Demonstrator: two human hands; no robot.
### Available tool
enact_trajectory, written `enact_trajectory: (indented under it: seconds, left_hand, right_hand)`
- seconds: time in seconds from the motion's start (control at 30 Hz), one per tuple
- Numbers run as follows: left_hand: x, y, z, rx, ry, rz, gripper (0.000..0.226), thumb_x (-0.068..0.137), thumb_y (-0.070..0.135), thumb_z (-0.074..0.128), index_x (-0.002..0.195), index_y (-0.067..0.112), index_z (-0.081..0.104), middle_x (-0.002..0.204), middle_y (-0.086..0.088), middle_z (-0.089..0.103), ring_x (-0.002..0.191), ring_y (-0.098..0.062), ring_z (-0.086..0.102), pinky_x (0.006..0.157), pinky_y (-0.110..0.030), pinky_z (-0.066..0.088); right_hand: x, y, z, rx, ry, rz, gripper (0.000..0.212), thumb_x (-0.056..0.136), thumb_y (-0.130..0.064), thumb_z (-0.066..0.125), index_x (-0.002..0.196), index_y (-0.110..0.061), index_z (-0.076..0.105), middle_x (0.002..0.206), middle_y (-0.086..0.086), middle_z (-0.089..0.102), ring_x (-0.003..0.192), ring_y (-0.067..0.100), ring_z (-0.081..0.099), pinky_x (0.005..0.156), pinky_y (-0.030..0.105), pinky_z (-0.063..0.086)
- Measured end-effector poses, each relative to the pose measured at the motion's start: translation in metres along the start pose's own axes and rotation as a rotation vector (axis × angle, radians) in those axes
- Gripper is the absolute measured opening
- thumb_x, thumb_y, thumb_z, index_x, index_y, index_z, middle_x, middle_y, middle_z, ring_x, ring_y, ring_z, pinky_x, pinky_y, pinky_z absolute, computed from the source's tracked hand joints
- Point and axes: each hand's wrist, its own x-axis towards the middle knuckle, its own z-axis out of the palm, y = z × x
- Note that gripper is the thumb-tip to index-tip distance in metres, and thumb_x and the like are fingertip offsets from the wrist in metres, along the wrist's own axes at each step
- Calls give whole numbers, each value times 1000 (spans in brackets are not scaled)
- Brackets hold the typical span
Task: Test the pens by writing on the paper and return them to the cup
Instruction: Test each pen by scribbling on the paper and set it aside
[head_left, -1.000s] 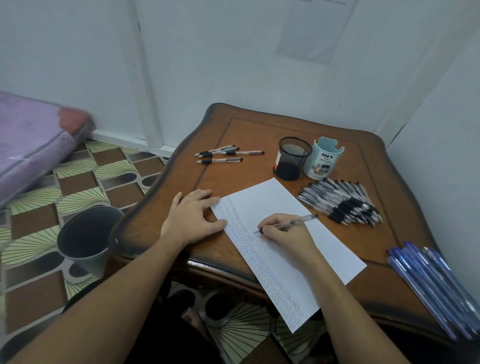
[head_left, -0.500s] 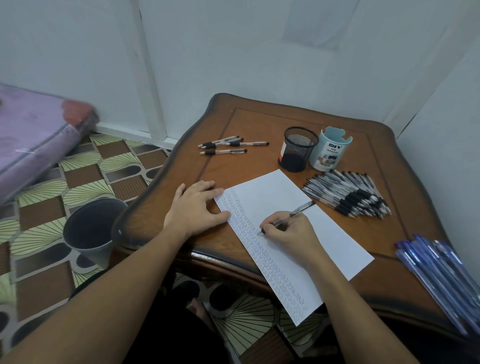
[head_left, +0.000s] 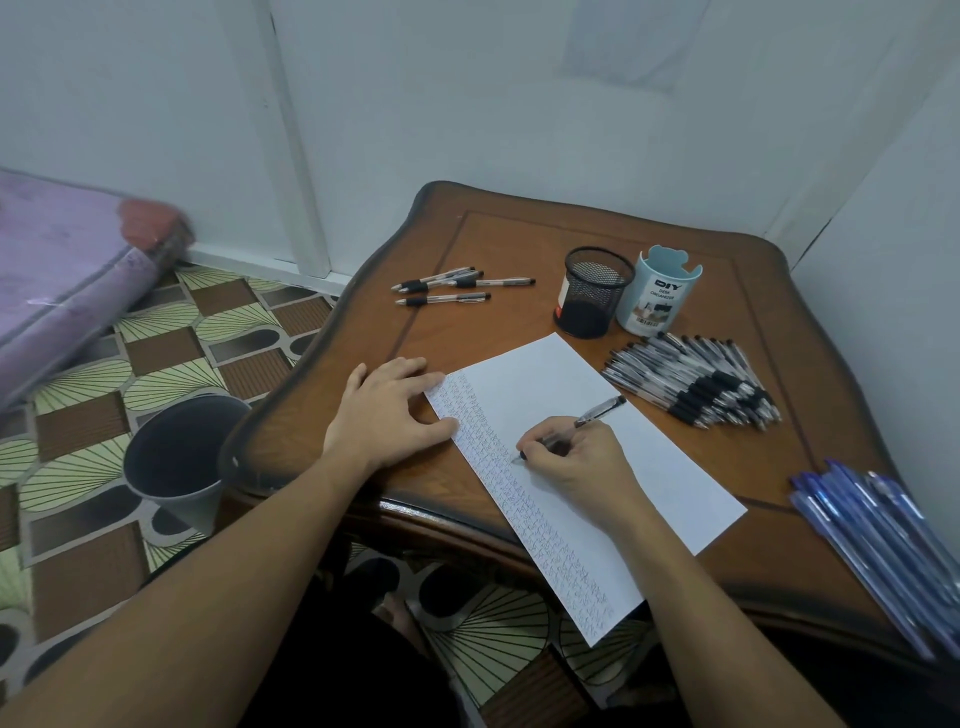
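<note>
1. Pinching a clear pen (head_left: 597, 413) low on its barrel, the right grip (head_left: 576, 462) has fingers and thumb curled tight round it, and the tip is down on the paper (head_left: 665, 467).
2. That tip sits at the right edge of a long band of small scribbles that runs down the sheet's left side. The pen's clip end tilts up and away to the right.
3. Over to the left grip (head_left: 384, 410): it lies flat with fingers straight and holds nothing. The fingertips and thumb press on the paper's left edge, and the palm is on the counter (head_left: 519, 239).
4. The sheet lies at a slant, and its near corner hangs over the counter's front rim.
5. At the back stands a black mesh cup (head_left: 592, 293), and touching its right side is a pale blue cup (head_left: 657, 296).
6. Just in front of the cups a big heap of black-gripped pens (head_left: 696, 382) is piled near the paper's right edge.
7. Four loose pens (head_left: 447, 286) lie apart at the back left.
8. A bunch of blue pens (head_left: 872, 540) lies at the near right corner.
9. Down on the patterned floor (head_left: 171, 338), a grey bucket (head_left: 176, 452) stands beside the counter.
</note>
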Motion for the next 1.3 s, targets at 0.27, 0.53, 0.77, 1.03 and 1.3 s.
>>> enact_trajectory:
  seconds: [0.27, 0.53, 0.77, 1.03, 1.3]
  left_hand:
    - [-1, 0, 0, -16, 1, 4, 90, 59, 83, 35, 137, 40, 50, 152, 15, 35, 143, -5, 22, 119, -45, 1]
    - [0, 0, 0, -7, -3, 7, 87, 61, 81, 37, 137, 41, 50, 152, 15, 35, 143, -5, 22, 119, -45, 1]
    - [-1, 0, -1, -22, 6, 8, 86, 61, 81, 38, 136, 41, 51, 152, 15, 36, 143, -5, 22, 120, -46, 2]
    - [-1, 1, -1, -12, -4, 6, 89, 60, 82, 36, 137, 41, 50, 152, 15, 35, 143, -6, 21, 120, -46, 1]
    - [-1, 0, -1, -10, -5, 5, 89, 60, 82, 35, 137, 41, 49, 152, 15, 34, 143, -5, 21, 119, -45, 1]
  right_hand:
    - [1, 3, -1, 4, 14, 6, 19, 86, -8, 66, 73, -16, 76, 72, 26, 65, 60, 20, 47, 57, 30, 31]
    - [0, 2, 0, -16, 4, -6, 19, 86, -7, 66, 72, -15, 76, 70, 20, 67, 58, 17, 47, 56, 29, 32]
    - [1, 4, 0, -11, 15, -14, 21, 86, -7, 65, 72, -18, 76, 70, 18, 69, 62, 22, 51, 59, 33, 35]
    - [0, 3, -1, -21, 13, -16, 20, 86, -6, 65, 71, -16, 75, 72, 19, 68, 63, 19, 53, 60, 31, 38]
    - [1, 4, -2, -29, 29, -1, 21, 85, -6, 63, 70, -14, 74, 70, 22, 65, 59, 17, 48, 57, 30, 34]
